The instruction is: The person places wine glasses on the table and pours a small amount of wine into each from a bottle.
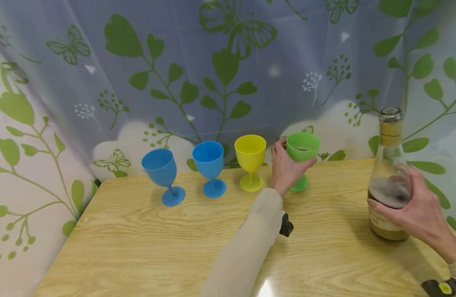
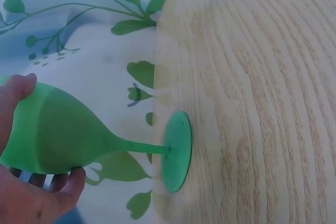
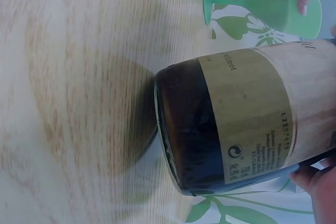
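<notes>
Left hand [image 1: 287, 167] curls its fingers round the bowl of the green cup [image 1: 305, 156], which stands near the far edge of the desk [image 1: 138, 247] with dark liquid [image 1: 302, 149] showing inside. Well apart at right, the right hand [image 1: 422, 210] wraps fingers and thumb about the lower half of a part-filled bottle [image 1: 389, 187], neck up (whether its base touches the desk, the views do not settle). The yellow cup [image 1: 250, 154], inner blue cup [image 1: 209, 163] and outer blue cup [image 1: 161, 171] stand in a row to the left, no drink visible in them. The step in hand appears to be a pause in serving, the green cup steadied. The next move probably calls for easing the left hand off without tipping the cup, or, if more is wanted, bringing the bottle's mouth over its rim.
</notes>
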Tool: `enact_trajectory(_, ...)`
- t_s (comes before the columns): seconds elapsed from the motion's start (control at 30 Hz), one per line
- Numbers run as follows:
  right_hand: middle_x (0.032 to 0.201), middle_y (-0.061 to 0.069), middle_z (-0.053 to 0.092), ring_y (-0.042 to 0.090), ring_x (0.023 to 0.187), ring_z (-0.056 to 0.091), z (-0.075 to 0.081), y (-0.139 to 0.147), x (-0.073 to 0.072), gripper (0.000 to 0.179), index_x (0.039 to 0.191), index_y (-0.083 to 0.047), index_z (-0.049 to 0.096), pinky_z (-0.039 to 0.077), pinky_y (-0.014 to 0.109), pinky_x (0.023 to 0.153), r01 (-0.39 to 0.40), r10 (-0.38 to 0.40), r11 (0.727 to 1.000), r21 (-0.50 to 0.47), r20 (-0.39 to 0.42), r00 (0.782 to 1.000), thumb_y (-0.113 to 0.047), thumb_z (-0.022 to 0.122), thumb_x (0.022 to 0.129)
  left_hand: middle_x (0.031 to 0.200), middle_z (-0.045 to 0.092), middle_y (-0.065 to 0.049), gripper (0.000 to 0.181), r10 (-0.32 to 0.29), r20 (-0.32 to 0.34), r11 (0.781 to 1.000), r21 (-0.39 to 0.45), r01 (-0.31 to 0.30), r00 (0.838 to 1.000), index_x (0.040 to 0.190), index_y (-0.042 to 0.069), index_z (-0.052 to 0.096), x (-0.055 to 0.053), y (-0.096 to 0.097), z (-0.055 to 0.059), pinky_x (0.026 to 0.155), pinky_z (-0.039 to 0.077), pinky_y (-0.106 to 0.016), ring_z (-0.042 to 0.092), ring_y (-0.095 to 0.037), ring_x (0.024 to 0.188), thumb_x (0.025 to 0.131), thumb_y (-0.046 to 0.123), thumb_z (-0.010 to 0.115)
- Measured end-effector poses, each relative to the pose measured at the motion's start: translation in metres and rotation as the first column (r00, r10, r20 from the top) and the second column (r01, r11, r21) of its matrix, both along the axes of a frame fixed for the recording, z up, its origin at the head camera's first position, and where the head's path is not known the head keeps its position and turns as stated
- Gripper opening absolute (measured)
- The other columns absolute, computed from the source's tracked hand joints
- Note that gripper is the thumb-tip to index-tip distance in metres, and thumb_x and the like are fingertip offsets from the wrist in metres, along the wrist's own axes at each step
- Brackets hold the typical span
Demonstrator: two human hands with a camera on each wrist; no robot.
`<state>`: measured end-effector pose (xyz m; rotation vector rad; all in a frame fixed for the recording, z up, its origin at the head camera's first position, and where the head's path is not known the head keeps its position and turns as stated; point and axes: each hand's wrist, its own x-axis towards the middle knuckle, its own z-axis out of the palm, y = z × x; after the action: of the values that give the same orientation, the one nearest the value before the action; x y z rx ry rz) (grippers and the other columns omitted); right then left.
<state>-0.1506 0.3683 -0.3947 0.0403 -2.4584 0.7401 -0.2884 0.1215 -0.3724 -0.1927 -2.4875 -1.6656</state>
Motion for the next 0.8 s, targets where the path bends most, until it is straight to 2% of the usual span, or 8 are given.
enact_trajectory(0.27, 0.127, 0.035, 0.056, 0.061, 0.106, 0.052, 0.000, -0.001, 0.000, 0.106, 0.158, -0.012, 0.030, 0.037, 0.072, 0.075, -0.010, 0.010, 1.000, -0.009, -0.004, 1.000, -0.013, 0.090, 0.070, 0.145, 0.046, -0.009, 0.096, -0.023, 0.006, 0.999, -0.044, 0.023, 1.000, 0.151, 0.018, 0.033, 0.003, -0.004, -0.001, 0.107, 0.051, -0.043, 0.055, -0.025, 0.128, 0.077, 0.042, 0.090)
enact_trajectory(0.4, 0.127, 0.036, 0.055, 0.061, 0.106, 0.051, -0.001, 0.000, 0.000, 0.105, 0.157, -0.010, 0.030, 0.037, 0.072, 0.076, -0.009, 0.009, 1.000, -0.005, -0.012, 1.000, -0.012, 0.090, 0.070, 0.144, 0.047, -0.011, 0.098, -0.079, 0.024, 0.994, -0.069, 0.080, 0.997, 0.153, 0.017, 0.030, 0.006, -0.012, -0.002, 0.105, 0.052, -0.041, 0.055, -0.024, 0.128, 0.079, 0.045, 0.087)
enact_trajectory(0.57, 0.127, 0.035, 0.055, 0.061, 0.106, 0.051, -0.002, -0.002, -0.001, 0.106, 0.157, -0.010, 0.030, 0.036, 0.071, 0.076, -0.002, 0.002, 1.000, -0.003, -0.008, 1.000, -0.012, 0.090, 0.070, 0.147, 0.045, -0.011, 0.094, -0.148, 0.034, 0.987, -0.055, 0.149, 0.988, 0.156, 0.019, 0.028, 0.014, -0.025, -0.002, 0.105, 0.051, -0.041, 0.052, -0.022, 0.132, 0.084, 0.047, 0.082)
enact_trajectory(0.8, 0.127, 0.035, 0.055, 0.061, 0.106, 0.051, -0.003, -0.001, 0.000, 0.106, 0.158, -0.012, 0.030, 0.037, 0.072, 0.075, -0.002, 0.002, 1.000, -0.012, -0.014, 1.000, -0.014, 0.091, 0.071, 0.146, 0.047, -0.006, 0.082, -0.212, 0.010, 0.977, -0.018, 0.212, 0.977, 0.153, 0.021, 0.035, 0.029, -0.043, -0.001, 0.102, 0.051, -0.038, 0.052, -0.025, 0.130, 0.088, 0.048, 0.078)
